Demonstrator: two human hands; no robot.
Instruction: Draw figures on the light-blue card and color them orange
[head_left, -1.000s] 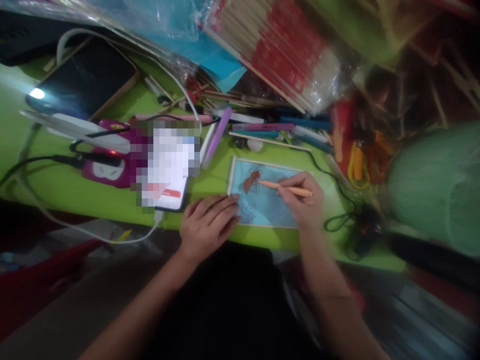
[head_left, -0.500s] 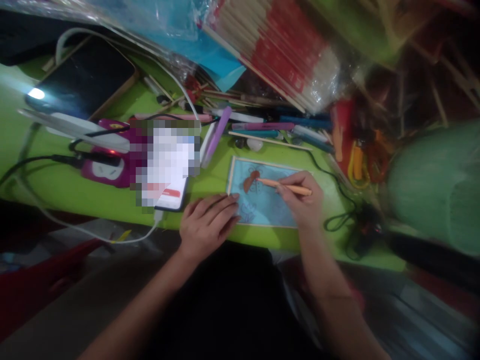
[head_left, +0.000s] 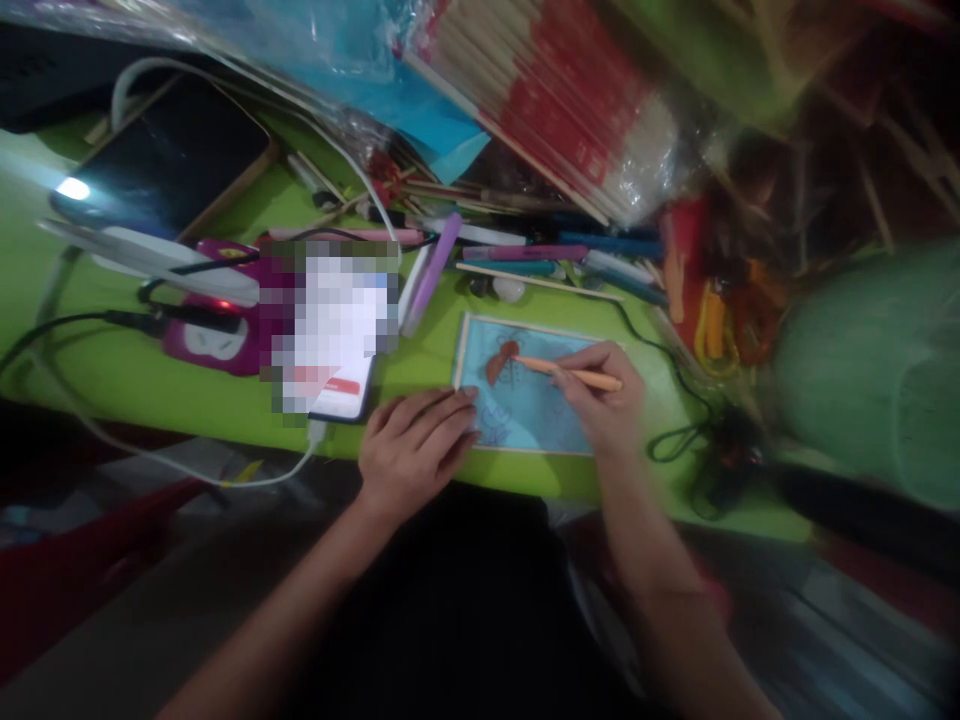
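A small blue picture with a thin pale wooden border lies on the green table. Its drawing has a butterfly shape partly coloured orange-brown, and faint flower-like outlines lower down. My right hand holds an orange marker between thumb and fingers, its tip on the butterfly near the coloured part. The heel of that hand covers the picture's right side. My left hand lies flat at the lower left corner, fingers stretched out, fingertips touching the picture's edge.
Left of the picture stand a lit phone, partly pixelated, with a white cable, and a purple power strip. Behind lie several markers, wooden sticks and a plastic packet of sticks. A green rounded object is at the right.
Barely anything differs. The marker's tip stays at the butterfly with at most a tiny shift, and my left hand rests in the same place.
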